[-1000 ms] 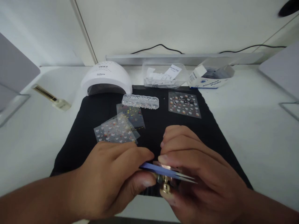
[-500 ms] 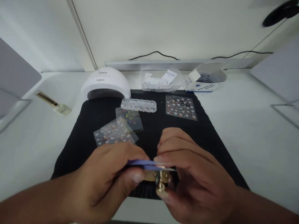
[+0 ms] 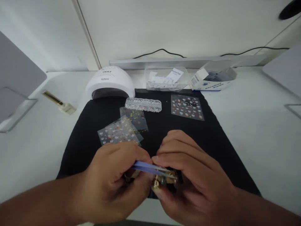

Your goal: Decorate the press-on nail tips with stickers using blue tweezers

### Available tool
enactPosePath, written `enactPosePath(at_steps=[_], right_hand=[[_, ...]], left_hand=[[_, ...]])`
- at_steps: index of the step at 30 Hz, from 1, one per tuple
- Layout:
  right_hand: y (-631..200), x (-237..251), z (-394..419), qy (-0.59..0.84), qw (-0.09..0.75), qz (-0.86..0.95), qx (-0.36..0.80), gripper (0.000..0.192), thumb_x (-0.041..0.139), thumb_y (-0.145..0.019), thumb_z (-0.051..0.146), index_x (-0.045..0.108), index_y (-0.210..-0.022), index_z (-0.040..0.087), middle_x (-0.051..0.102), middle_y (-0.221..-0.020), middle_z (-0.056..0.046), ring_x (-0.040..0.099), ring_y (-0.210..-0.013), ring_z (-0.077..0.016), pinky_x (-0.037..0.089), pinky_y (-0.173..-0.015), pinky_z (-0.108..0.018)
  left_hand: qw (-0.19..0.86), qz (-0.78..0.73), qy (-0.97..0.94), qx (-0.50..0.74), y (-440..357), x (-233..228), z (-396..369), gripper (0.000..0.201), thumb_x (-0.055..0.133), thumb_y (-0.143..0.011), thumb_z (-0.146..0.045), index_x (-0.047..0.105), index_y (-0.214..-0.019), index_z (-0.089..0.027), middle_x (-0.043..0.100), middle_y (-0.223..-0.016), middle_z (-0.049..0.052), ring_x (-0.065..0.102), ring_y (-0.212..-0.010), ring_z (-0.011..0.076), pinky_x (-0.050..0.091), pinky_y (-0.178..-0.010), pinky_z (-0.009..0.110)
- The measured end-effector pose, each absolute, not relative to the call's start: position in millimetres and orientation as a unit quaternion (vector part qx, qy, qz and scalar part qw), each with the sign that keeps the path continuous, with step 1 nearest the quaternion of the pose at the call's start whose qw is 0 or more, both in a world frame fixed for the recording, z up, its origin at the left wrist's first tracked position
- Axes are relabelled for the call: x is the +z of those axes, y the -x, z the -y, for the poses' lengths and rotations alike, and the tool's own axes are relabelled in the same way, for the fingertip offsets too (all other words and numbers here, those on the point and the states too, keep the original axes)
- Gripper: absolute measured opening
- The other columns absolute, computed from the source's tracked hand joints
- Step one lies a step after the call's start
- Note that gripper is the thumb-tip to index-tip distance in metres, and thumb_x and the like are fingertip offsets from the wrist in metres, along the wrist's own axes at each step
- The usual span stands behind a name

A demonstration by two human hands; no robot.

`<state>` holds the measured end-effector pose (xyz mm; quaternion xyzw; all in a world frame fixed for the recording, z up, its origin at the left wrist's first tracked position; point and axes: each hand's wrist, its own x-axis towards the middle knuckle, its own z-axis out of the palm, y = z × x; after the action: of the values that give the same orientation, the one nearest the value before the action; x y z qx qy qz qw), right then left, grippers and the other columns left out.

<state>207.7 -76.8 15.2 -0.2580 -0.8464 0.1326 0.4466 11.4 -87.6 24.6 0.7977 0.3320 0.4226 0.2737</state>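
Observation:
My left hand (image 3: 119, 175) is closed around purple tweezers (image 3: 143, 167), whose two thin arms point right and end in pale tips. My right hand (image 3: 195, 175) is closed around a small gold-coloured metal piece (image 3: 157, 182) with a rounded knob; its exact kind is unclear and my fingers hide most of it. The tweezer tips lie across this piece, just under my right index finger. Another bit of gold or cream colour shows beneath my left fingers, too hidden to name. Clear sticker sheets (image 3: 115, 130) overlap on the black cloth (image 3: 84, 125) beyond my left hand.
A white nail lamp (image 3: 110, 81), a clear rhinestone case (image 3: 143, 104), a plastic tub (image 3: 166, 86) of white packets and an alcohol-pad box (image 3: 213, 83) stand at the back. Another sticker sheet (image 3: 187, 107) lies right; a cream polish bottle (image 3: 67, 108) lies left.
The tweezers have tilted, their tips now lower to the right. The gold piece has turned and its knob shifted slightly left. The whole view has drifted a little.

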Motion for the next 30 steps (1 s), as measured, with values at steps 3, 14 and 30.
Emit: enactPosePath(at_steps=[3, 14, 30], right_hand=[[-206.0, 14.5, 79.9, 0.269, 0.456, 0.84, 0.119, 0.032, 0.064, -0.072, 0.008, 0.062, -0.102, 0.017, 0.073, -0.081, -0.006, 0.069, -0.075, -0.023, 0.062, -0.07, -0.044], [-203.7, 15.2, 81.4, 0.285, 0.451, 0.839, 0.103, 0.028, 0.066, -0.075, 0.006, 0.063, -0.101, 0.016, 0.073, -0.079, -0.006, 0.066, -0.076, -0.0213, 0.062, -0.071, -0.042], [-204.0, 9.4, 80.4, 0.253, 0.427, 0.859, 0.121, 0.018, 0.066, -0.08, 0.006, 0.063, -0.096, 0.012, 0.072, -0.082, -0.011, 0.063, -0.079, -0.0203, 0.062, -0.075, -0.042]], left_hand=[[0.238, -0.338, -0.809, 0.417, -11.6, 23.7, 89.0, 0.012, 0.058, -0.09, -0.011, 0.056, -0.088, -0.023, 0.062, -0.061, -0.005, 0.056, -0.047, 0.009, 0.044, -0.044, 0.021], [0.16, -0.329, -0.859, 0.359, -2.6, 19.8, 86.0, 0.01, 0.055, -0.094, -0.015, 0.054, -0.09, -0.024, 0.067, -0.068, -0.003, 0.065, -0.055, 0.0128, 0.051, -0.05, 0.025], [0.126, -0.277, -0.895, 0.325, 5.7, 22.2, 79.1, 0.011, 0.055, -0.096, -0.019, 0.053, -0.087, -0.022, 0.068, -0.068, -0.003, 0.064, -0.054, 0.0133, 0.047, -0.053, 0.026]])
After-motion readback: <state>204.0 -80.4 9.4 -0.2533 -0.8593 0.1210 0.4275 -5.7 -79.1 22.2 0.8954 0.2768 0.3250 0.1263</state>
